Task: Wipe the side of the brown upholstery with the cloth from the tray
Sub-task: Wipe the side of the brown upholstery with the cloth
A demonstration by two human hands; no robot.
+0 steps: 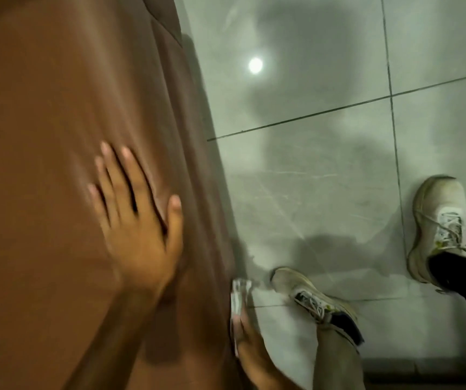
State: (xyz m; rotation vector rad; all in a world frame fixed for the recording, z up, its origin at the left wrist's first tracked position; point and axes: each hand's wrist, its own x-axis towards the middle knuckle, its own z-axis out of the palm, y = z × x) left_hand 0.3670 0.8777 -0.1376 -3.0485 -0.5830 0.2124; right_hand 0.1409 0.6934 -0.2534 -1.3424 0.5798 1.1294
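Wiping: cloth [239, 298] pressed flat against upholstery [57, 136] side, low near floor [324, 164].
Right hand [250, 350]: grip flat on cloth.
Left hand [137, 220]: released, bracing upholstery top.
Advice: keep even pressure, overlap strokes.

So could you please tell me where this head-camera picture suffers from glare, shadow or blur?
Head view: a round lamp reflection glares on the glossy grey tiled floor, ringed by soft dark shadows; the flat left hand on the brown upholstery is motion-smeared, as are the right hand and its pale crumpled cloth.
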